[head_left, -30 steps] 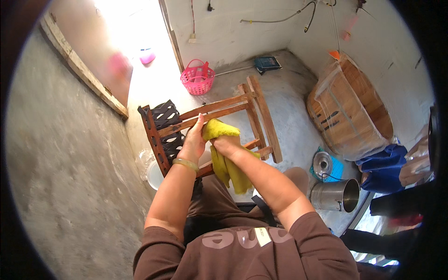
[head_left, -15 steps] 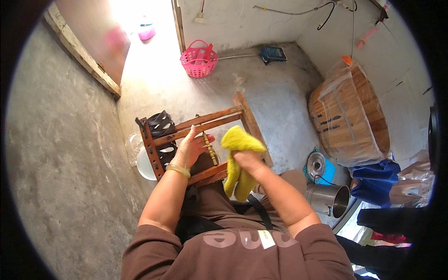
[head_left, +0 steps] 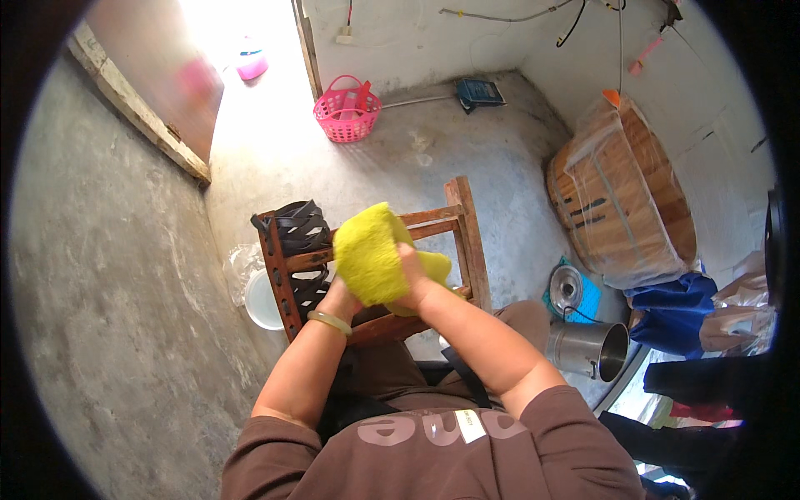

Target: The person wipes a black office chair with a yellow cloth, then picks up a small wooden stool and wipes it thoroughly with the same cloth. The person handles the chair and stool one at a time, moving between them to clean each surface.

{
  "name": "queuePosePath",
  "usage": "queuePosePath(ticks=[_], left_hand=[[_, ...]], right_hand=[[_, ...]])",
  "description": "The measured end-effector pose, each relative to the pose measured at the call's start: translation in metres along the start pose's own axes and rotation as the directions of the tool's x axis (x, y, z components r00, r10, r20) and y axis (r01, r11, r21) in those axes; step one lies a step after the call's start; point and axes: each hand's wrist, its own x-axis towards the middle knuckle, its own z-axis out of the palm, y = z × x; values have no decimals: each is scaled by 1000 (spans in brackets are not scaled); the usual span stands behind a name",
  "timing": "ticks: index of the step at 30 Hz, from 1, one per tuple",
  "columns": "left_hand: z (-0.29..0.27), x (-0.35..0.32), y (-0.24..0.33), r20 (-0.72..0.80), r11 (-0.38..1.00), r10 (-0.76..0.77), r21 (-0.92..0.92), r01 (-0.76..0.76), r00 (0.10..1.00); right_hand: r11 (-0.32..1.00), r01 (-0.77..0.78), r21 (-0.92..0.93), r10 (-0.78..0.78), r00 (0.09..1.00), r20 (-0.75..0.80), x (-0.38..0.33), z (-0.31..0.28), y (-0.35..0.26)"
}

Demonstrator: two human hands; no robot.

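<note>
My right hand (head_left: pixel 413 279) grips a yellow cloth (head_left: pixel 369 254), which is folded and draped over toward my left hand (head_left: pixel 340 298). Only the back of that left hand near the wrist shows, with a pale bangle below it; the cloth hides its fingers. Beneath both hands, a wooden stool frame (head_left: pixel 467 242) lies on its side across my lap. Black woven straps (head_left: pixel 298 227) fill its left end, next to a slotted wooden rail (head_left: pixel 277 279). The cloth covers the middle of the frame.
A white basin (head_left: pixel 263 300) stands on the floor left of the stool. Farther off are a pink basket (head_left: pixel 347 125) and a dark blue box-like object (head_left: pixel 479 93). To the right stand a plastic-wrapped wooden tub (head_left: pixel 596 204) and a metal pot (head_left: pixel 575 348).
My right hand has carried the yellow cloth left, over my left hand, whose spread fingers showed before. The stool frame has shifted slightly right and down.
</note>
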Motion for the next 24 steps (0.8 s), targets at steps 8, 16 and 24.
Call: queuePosePath(ticks=[8,16,24], left_hand=[[13,-17,19,-1,993,-92,77,92,996],[30,-23,12,-39,988,151,21,-151,988],[33,-35,6,1,991,82,107,-81,997]], right_hand=[[19,272,-962,-525,822,222,-42,-14,-59],[-167,595,-786,-495,639,589,-28,48,-62],[-22,262,-965,-530,815,234,-49,-27,-58]])
